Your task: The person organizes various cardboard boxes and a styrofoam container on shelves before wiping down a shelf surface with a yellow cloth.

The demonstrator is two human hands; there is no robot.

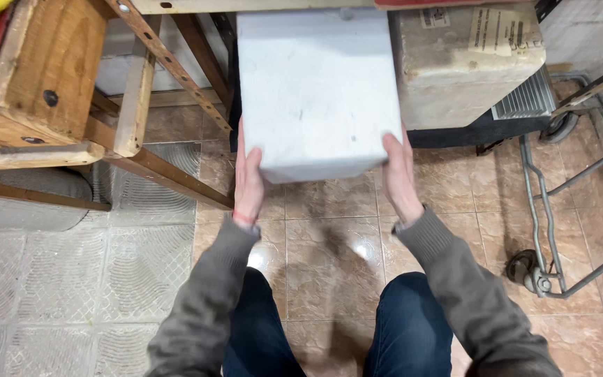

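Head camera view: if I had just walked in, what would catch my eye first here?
A big pale grey block fills the upper middle, gripped at its lower corners by the left hand and the right hand, above a glossy brown tiled floor. To the left stands a rough wooden frame, and at the right edge a grey metal trolley on wheels.

A pale white block (315, 91), faintly scuffed with grey marks, sits between the left hand (248, 183) and the right hand (399, 176). Both sleeves are grey-olive; a thin red band rings the left wrist. The trousers are dark blue. The near floor tiles (329, 258) are glossy mottled beige-brown; at left, grey combed tiles (57, 279). Far left, a warm brown wooden frame (57, 77); at right, a grey metal trolley (560, 209).
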